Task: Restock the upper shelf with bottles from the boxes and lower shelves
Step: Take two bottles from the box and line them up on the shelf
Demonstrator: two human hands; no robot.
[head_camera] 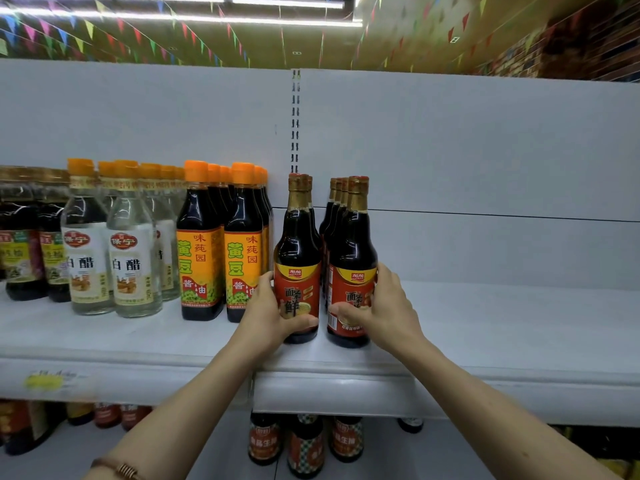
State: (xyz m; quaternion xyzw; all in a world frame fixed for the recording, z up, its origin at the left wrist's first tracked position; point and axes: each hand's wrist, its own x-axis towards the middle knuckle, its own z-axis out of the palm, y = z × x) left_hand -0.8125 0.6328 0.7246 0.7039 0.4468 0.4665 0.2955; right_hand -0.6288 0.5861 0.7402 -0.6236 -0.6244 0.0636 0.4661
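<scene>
While both hands are up at the shelf (485, 327), each wraps its own bottle near the middle of the frame: the left hand (268, 306) curls round the label of the left bottle (297, 271), thumb across the front low down, and the right hand (379, 306) curls round the label of the right bottle (352, 271), thumb likewise on the front. Both bottles stand upright, long axis vertical, bases on the shelf board close to its front edge, so each grip sits on the lower half with the neck and gold cap rising clear above it.

What matters for the next move is depth and the gap. The two bottles stand just apart, each at the head of a file of like bottles running back toward the rear panel, so they look already placed, and I judge what remains is squaring them up or letting go. Left of the left bottle, the soy bottles (242, 244) with orange caps stand just beside it, with the left hand's fingers in that gap; sliding further left would likely knock them. Right of centre the shelf is bare, so that is where new files would go.

Below the shelf edge, lower bottles (304, 445) show at the bottom centre.
</scene>
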